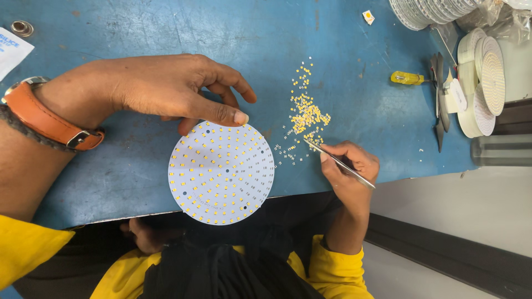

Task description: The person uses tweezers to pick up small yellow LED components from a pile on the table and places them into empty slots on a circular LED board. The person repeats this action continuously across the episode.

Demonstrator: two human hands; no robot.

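The round board (220, 173) lies at the near edge of the blue counter (138, 166), partly overhanging it. The left hand (166, 88) steadies it, thumb tip pressed on the board's top rim, fingers loosely curled. Right of the board, the right hand (349, 166) grips tweezers (338, 162), their tips at the pile of loose yellow chips (306, 113). Most pads on the board carry chips; several near its right edge look bare. Finished boards (482, 83) stack far right of it

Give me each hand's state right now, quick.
Left hand: open, thumb tip on the round white LED board.
Right hand: closed on thin metal tweezers, beside loose yellow chips.
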